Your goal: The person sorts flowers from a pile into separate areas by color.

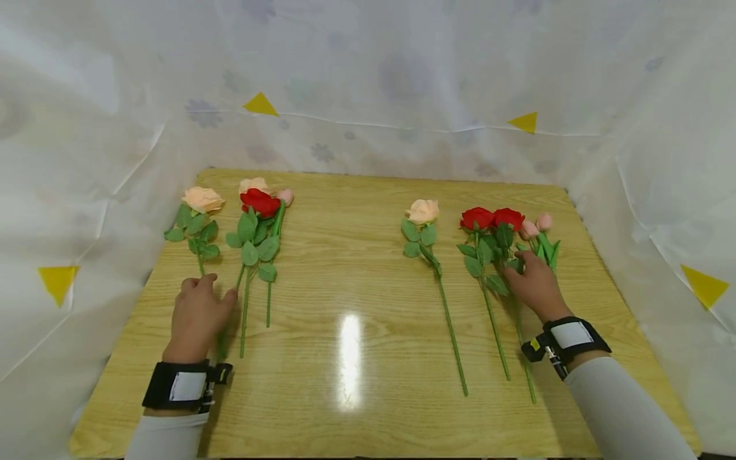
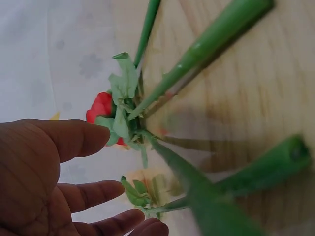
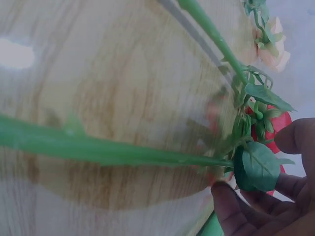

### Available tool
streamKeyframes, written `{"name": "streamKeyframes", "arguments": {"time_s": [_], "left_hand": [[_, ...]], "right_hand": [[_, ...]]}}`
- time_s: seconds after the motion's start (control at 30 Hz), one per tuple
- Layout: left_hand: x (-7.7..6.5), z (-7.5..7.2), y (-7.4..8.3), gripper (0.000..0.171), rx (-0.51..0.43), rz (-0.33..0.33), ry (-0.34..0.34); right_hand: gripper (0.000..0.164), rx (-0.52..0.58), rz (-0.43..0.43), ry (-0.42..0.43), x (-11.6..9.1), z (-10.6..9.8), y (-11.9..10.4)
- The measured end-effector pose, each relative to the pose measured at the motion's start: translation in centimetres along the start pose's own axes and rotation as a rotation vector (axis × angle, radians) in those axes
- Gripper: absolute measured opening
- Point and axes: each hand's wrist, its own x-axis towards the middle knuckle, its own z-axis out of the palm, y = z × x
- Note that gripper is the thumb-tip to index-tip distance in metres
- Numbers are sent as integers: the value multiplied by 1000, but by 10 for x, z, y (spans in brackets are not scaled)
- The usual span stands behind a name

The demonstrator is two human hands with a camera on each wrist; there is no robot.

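My left hand (image 1: 195,313) is over the stem of a peach rose (image 1: 203,199), thumb and fingers spread. In the left wrist view nothing lies between them, with green stems (image 2: 197,56) beside. Right of this rose lie a red rose (image 1: 260,203), another peach rose (image 1: 253,184) and a pink tulip (image 1: 285,197). My right hand (image 1: 537,287) reaches about the leaves of the right-hand red rose (image 1: 509,218). A leaf (image 3: 258,166) sits between its thumb and fingers, which stand apart; contact is unclear. Another red rose (image 1: 476,218) lies just left of it.
Right of the red roses lie two pink tulips (image 1: 529,229), partly behind my right hand. A single peach rose (image 1: 422,211) lies right of the middle of the wooden table (image 1: 345,255). Pale patterned sheeting (image 1: 368,76) with yellow triangles encloses the back and sides.
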Motion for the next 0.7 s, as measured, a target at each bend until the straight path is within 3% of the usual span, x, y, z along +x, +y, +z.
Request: {"name": "streamKeyframes", "arguments": {"time_s": [0.2,0.33,0.43,0.57,0.7], "left_hand": [[4,7,-7,52,20,16,17],[8,7,-14,42,42,72,65],[11,5,-21,40,61,105,62],[12,1,-29,47,46,83,31],[11,-6,-28,55,29,17,25]], "right_hand": [[53,42,18,41,0,-9,1],[51,81,44,68,-4,-11,1],[49,103,52,89,-6,-12,-2],[47,116,27,119,-10,-10,-7],[47,127,12,130,-12,-9,-11]]}}
